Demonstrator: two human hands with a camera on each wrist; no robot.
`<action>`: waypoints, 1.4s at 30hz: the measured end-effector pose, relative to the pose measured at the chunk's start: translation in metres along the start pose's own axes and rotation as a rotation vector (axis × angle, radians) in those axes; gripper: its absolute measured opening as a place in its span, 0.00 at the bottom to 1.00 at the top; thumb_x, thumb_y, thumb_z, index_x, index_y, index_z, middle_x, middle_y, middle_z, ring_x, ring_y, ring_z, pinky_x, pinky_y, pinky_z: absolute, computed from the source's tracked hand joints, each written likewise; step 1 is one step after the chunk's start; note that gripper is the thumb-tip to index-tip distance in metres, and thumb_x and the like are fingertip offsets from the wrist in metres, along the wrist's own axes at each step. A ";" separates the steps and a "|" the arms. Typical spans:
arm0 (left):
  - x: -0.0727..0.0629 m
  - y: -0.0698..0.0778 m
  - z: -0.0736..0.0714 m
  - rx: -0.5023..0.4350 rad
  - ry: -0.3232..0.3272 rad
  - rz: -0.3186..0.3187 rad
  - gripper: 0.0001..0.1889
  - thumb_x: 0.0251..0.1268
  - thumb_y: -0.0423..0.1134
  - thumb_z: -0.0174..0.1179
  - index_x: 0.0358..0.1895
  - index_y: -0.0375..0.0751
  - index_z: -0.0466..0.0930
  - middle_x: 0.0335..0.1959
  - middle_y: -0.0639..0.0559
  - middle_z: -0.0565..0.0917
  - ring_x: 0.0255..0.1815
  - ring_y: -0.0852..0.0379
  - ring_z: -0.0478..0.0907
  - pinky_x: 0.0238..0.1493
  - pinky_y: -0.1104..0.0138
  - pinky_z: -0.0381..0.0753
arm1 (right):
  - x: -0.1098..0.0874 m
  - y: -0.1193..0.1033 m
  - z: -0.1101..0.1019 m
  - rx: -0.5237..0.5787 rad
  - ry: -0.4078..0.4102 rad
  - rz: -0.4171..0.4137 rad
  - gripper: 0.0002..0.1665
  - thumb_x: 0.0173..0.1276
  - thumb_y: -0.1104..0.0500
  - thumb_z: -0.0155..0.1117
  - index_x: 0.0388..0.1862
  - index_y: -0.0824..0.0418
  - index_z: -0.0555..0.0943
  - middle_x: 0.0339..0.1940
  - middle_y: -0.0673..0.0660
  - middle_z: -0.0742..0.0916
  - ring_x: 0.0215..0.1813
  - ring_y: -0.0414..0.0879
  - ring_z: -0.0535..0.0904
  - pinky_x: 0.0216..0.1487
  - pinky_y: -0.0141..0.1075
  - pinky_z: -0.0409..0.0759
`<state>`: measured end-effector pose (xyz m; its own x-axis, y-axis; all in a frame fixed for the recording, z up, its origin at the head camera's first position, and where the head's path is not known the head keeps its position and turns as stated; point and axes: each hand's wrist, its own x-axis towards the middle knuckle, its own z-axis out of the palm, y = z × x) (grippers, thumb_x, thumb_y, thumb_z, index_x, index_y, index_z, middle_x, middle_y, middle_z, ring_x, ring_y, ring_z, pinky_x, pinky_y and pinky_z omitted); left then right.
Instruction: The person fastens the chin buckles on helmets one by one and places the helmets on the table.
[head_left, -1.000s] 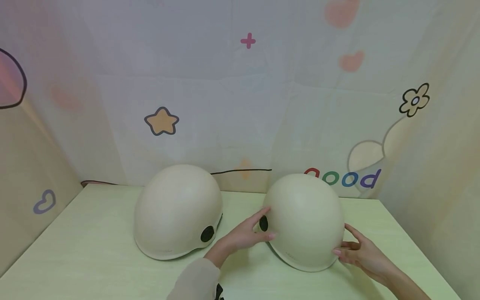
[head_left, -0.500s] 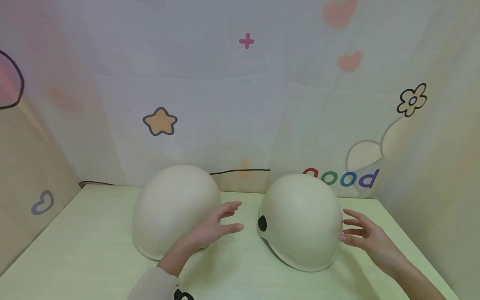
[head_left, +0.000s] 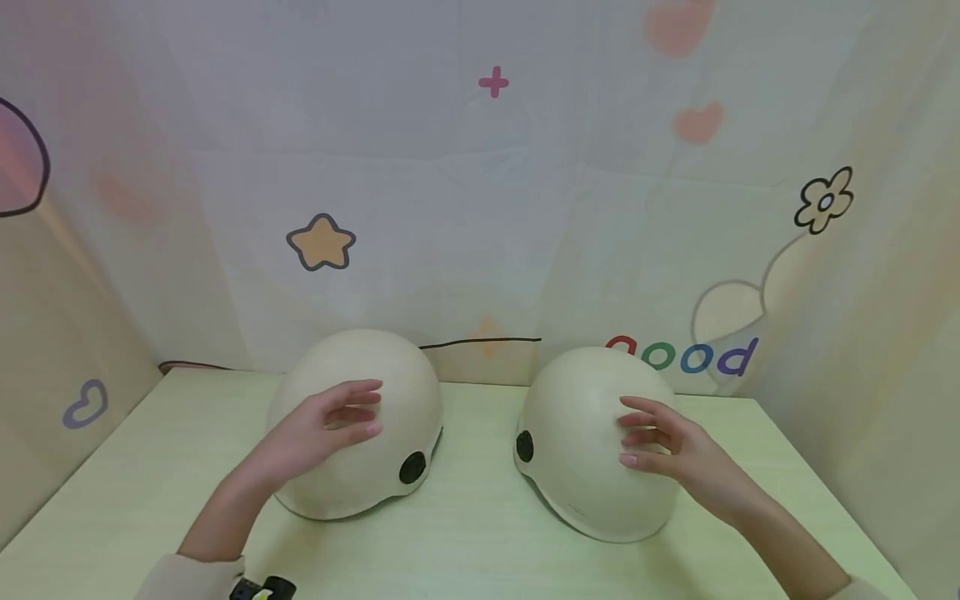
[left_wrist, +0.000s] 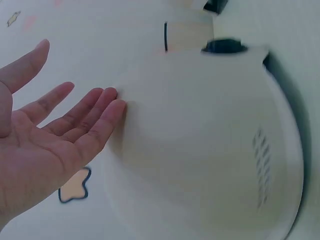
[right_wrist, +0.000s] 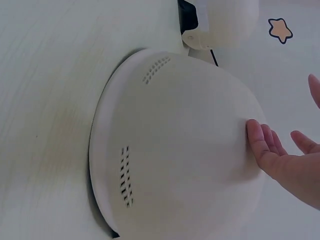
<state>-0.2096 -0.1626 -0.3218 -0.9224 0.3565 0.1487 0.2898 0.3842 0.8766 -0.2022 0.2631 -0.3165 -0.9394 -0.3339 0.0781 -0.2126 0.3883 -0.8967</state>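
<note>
Two cream helmets stand dome up on the pale green table (head_left: 480, 517). The left helmet (head_left: 405, 392) has a black oval patch low on its right side; the right helmet (head_left: 570, 408) has one on its left. My left hand (head_left: 318, 433) overlaps the left helmet's front in the head view, fingers loosely bent and holding nothing. In the left wrist view its fingertips come right at that dome. My right hand (head_left: 678, 450) overlaps the right helmet, fingers relaxed, with nothing in them. The right wrist view shows small vent slots (right_wrist: 126, 176) near this helmet's rim.
A printed curtain (head_left: 480, 208) hangs behind the table and along both sides. A black wristband (head_left: 262, 588) shows at my left sleeve. Between the two helmets lies a strip of tabletop.
My left hand has come off the right helmet and moved left to the left helmet. My right hand has shifted left, from the right helmet's side over its front. Both helmets stayed put.
</note>
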 end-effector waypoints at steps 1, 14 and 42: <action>-0.003 -0.001 -0.006 0.011 0.014 -0.003 0.30 0.62 0.44 0.58 0.65 0.37 0.62 0.58 0.38 0.71 0.57 0.44 0.70 0.54 0.54 0.71 | 0.003 -0.001 0.003 0.005 -0.009 -0.012 0.39 0.60 0.61 0.65 0.67 0.65 0.59 0.57 0.67 0.72 0.52 0.50 0.73 0.48 0.30 0.75; -0.029 -0.040 -0.065 0.076 0.094 -0.102 0.37 0.62 0.48 0.58 0.70 0.42 0.52 0.66 0.37 0.59 0.67 0.38 0.51 0.55 0.38 0.56 | 0.033 -0.007 0.049 0.026 -0.116 -0.043 0.38 0.59 0.58 0.66 0.65 0.68 0.62 0.54 0.68 0.74 0.52 0.59 0.72 0.49 0.33 0.75; -0.034 -0.131 -0.058 -0.235 0.033 -0.172 0.48 0.60 0.34 0.60 0.72 0.47 0.30 0.70 0.32 0.32 0.66 0.26 0.34 0.57 0.35 0.46 | 0.082 0.016 0.169 0.127 -0.329 0.103 0.38 0.56 0.56 0.68 0.65 0.57 0.66 0.62 0.60 0.71 0.60 0.54 0.68 0.57 0.47 0.68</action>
<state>-0.2309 -0.2748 -0.4150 -0.9618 0.2736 -0.0001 0.0645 0.2271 0.9717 -0.2375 0.0968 -0.3986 -0.8129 -0.5650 -0.1411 -0.0671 0.3315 -0.9411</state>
